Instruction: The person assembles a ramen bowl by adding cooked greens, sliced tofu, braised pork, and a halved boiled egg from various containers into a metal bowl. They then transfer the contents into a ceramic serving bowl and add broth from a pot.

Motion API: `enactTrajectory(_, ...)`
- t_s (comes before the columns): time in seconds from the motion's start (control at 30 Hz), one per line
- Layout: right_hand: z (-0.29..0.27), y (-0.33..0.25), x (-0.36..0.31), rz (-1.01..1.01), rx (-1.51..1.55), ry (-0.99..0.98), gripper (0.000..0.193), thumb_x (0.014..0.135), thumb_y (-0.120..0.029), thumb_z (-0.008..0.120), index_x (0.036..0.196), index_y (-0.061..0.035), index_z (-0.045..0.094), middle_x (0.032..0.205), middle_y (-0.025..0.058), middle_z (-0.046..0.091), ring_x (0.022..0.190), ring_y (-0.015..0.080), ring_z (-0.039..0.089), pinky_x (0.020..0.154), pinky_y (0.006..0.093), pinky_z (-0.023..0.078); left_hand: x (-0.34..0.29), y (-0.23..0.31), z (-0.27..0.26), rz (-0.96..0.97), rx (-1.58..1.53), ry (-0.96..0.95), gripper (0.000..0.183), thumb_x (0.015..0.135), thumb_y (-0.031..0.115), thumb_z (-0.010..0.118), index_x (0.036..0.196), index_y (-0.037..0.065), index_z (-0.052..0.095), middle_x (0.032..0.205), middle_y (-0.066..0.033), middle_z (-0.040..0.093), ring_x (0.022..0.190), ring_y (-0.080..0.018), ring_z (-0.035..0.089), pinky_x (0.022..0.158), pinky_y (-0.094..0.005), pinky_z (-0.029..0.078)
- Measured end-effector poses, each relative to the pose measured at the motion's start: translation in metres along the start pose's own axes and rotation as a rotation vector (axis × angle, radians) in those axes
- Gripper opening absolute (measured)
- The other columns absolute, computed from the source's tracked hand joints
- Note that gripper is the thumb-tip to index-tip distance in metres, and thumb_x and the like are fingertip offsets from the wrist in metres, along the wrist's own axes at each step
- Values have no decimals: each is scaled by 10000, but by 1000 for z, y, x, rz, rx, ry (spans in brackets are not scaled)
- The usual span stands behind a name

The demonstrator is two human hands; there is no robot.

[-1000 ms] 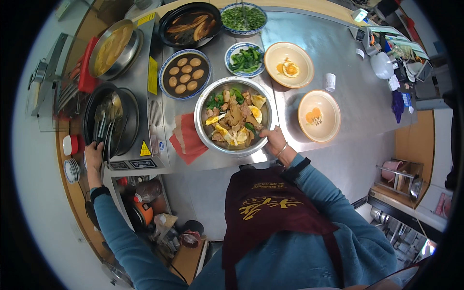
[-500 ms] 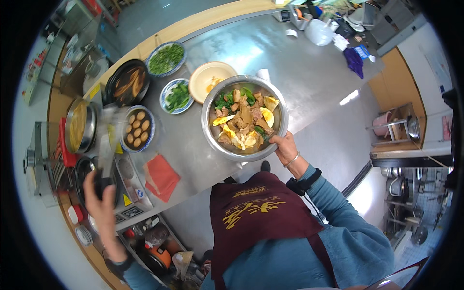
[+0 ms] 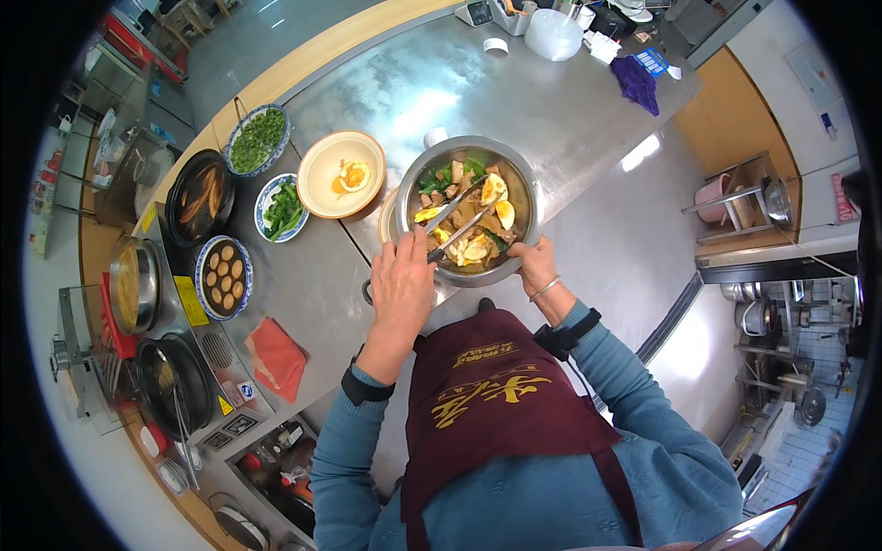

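My right hand (image 3: 540, 264) grips the rim of a steel bowl (image 3: 531, 170) at its lower right, thumb over the edge. The bowl holds chunks of meat, green leaves, cut boiled egg and brown slices. My left hand (image 3: 402, 280) is closed on black-handled scissors (image 3: 469, 225), a dark handle loop showing beside the wrist. Their two blades are spread apart among the food. A cream bowl (image 3: 310, 197) with a piece of egg in it stands left of the steel bowl. Another cream rim (image 3: 387, 219) peeks out, mostly hidden behind the steel bowl.
On the steel counter (image 3: 317, 266) at left are dishes of chopped greens (image 3: 257, 140), leafy greens (image 3: 283, 209) and brown eggs (image 3: 224, 275), plus a red cloth (image 3: 277, 358). Black pots (image 3: 175, 381) and a steel pot (image 3: 136, 285) line the left side. A purple cloth (image 3: 636, 84) lies far right.
My left hand has come from the pots at left to the steel bowl, bringing the scissors into the food with blades spread. My right hand still holds the bowl's rim. The view has shifted somewhat.
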State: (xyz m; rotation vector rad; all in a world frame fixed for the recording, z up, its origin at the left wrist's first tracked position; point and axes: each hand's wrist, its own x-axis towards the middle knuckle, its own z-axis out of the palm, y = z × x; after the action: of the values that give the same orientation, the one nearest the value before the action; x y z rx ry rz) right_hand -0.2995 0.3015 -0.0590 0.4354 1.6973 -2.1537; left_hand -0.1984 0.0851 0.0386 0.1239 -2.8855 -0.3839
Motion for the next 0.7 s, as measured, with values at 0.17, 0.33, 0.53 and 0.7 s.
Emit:
enactTrajectory(0.17,-2,6,9,-23,-59,36,345,760,98,580,1091,47,662,942,80,688,747,170,645,615,307,530,-9,-11,7,-168,-42,-6,615,809,192,798,1355,7,583,1186,-108,615,1041,-306,583,865,-421,482)
enactTrajectory(0.33,1,0,8,-101,-109,54,349,753,96,574,1088,55,661,947,62,685,816,144,625,716,289,508,2,-38,15,-335,-228,-42,579,868,263,758,1334,-30,579,1177,-168,615,1064,-378,596,893,-457,498)
enactTrajectory(0.53,8,-6,13,-159,-194,82,430,743,95,557,1161,65,652,988,75,692,882,164,637,783,297,514,-1,-63,36,-509,-732,-305,490,872,341,748,1188,-28,685,996,-202,672,939,-338,659,854,-421,501)
enactTrajectory(0.7,14,-2,14,-239,-143,67,440,746,102,560,1176,56,639,1010,73,699,892,156,649,781,286,516,-17,-61,24,-403,-709,-282,465,837,314,760,1137,-34,689,976,-229,645,954,-407,652,843,-442,506)
